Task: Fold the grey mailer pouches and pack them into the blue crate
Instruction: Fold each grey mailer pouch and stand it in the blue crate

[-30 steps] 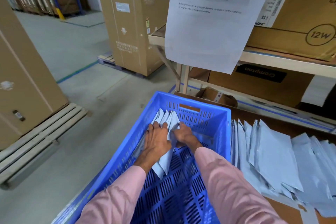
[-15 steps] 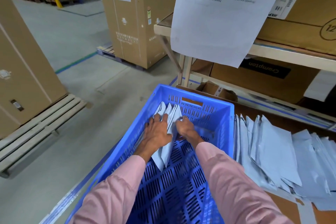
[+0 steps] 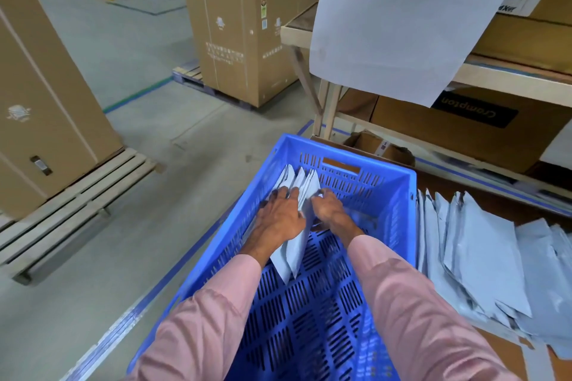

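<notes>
The blue crate (image 3: pixel 399 201) stands in front of me, with several folded grey pouches (image 3: pixel 305 185) standing on edge against its left wall. My left hand (image 3: pixel 280 215) lies flat over the pouches, fingers stretched along them. My right hand (image 3: pixel 329 209) is inside the crate on the other side of the same bundle, fingers curled around its edge. A loose pile of unfolded grey pouches (image 3: pixel 483 257) lies spread on the brown table to the right of the crate.
A wooden shelf (image 3: pixel 507 74) with cardboard boxes stands behind the crate, and a printed paper sheet (image 3: pixel 399 22) hangs from it. Tall cartons on pallets (image 3: pixel 235 28) stand on the concrete floor to the left.
Both hands stay on the pouch bundle in the crate, with hardly any shift. The view has tilted slightly.
</notes>
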The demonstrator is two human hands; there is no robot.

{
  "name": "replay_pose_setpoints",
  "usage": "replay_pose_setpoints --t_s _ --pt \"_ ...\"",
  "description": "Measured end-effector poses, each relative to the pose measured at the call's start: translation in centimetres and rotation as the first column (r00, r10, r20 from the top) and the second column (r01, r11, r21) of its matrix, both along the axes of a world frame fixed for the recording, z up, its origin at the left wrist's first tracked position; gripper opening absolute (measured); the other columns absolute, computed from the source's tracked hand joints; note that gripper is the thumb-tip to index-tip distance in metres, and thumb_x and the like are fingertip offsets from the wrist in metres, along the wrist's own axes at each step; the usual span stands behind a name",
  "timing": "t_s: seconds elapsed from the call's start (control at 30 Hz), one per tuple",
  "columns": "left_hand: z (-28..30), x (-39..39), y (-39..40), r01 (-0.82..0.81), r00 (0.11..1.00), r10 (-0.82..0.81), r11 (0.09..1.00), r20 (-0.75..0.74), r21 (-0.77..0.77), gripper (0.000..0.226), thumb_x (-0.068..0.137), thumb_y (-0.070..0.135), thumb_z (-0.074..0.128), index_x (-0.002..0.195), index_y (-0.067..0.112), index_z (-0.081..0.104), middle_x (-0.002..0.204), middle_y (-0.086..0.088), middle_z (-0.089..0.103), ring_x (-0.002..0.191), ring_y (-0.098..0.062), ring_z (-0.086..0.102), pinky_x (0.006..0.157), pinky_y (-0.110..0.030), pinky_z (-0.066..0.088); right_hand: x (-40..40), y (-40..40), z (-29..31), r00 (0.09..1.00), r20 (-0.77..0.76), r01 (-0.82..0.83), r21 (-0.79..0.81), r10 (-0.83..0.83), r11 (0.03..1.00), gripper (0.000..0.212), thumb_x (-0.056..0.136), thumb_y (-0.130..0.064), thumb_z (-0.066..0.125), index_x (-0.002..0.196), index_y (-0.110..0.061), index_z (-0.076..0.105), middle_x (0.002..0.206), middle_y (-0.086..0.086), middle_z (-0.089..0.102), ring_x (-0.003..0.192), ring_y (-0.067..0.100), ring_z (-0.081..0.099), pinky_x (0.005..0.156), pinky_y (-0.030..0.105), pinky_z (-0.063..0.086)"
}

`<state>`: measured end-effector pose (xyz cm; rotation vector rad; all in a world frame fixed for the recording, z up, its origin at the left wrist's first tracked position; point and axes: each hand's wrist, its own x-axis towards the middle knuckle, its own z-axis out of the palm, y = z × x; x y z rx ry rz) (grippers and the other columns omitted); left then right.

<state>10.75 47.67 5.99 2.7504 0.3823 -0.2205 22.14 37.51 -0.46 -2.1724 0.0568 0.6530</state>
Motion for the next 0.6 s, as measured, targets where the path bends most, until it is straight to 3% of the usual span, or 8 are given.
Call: replay_pose_setpoints --t_s 0.17,0.3,0.43,0.6 --pt "-0.1 0.0 0.0 0.0 1.0 0.0 1.0 -0.004 0.01 0.06 0.101 0.025 0.049 0.157 0.016 0.03 0.16 -0.006 0.032 0.15 -0.03 0.028 0.118 -0.053 0.034 -0.7 0.1 0.7 0.999 0.027 -0.024 -0.008 0.024 1.0 0.051 0.101 -0.03 0.048 0.15 -0.021 0.042 0.141 0.017 0.056 0.116 0.038 0.065 0.09 0.051 0.06" --pt "-0.1 -0.1 -0.2 0.005 1.0 -0.005 1.0 -0.01 0.004 0.061 0.1 0.023 0.048 0.157 0.018 0.029 0.161 -0.006 0.032 0.15 -0.03 0.026 0.119 -0.054 0.032 -1.3 0.0 1.9 0.998 0.044 -0.051 -0.041 0.053 0.998 0.054 0.105 -0.029 0.045 0.156 -0.018 0.036 0.147 0.015 0.052 0.119 0.036 0.064 0.079 0.04 0.062" --pt "0.0 -0.1 -0.2 0.01 1.0 -0.01 1.0 -0.011 0.004 0.062 0.1 0.024 0.049 0.157 0.019 0.028 0.161 -0.005 0.031 0.15 -0.029 0.026 0.117 -0.054 0.033 -1.4 0.0 2.0 0.995 0.071 -0.063 -0.133 0.073 0.989 0.051 0.104 -0.033 0.042 0.152 -0.017 0.038 0.148 0.017 0.05 0.122 0.04 0.061 0.095 0.053 0.057" --pt "-0.1 0.1 -0.2 -0.018 1.0 0.018 1.0 0.005 -0.013 0.064 0.102 0.027 0.049 0.16 0.02 0.024 0.162 -0.008 0.031 0.15 -0.032 0.03 0.117 -0.055 0.033 -1.5 -0.8 3.4 0.971 0.217 -0.022 -0.344 0.102 0.939 0.046 0.106 -0.033 0.045 0.147 -0.014 0.042 0.152 0.016 0.046 0.136 0.041 0.049 0.106 0.049 0.043"
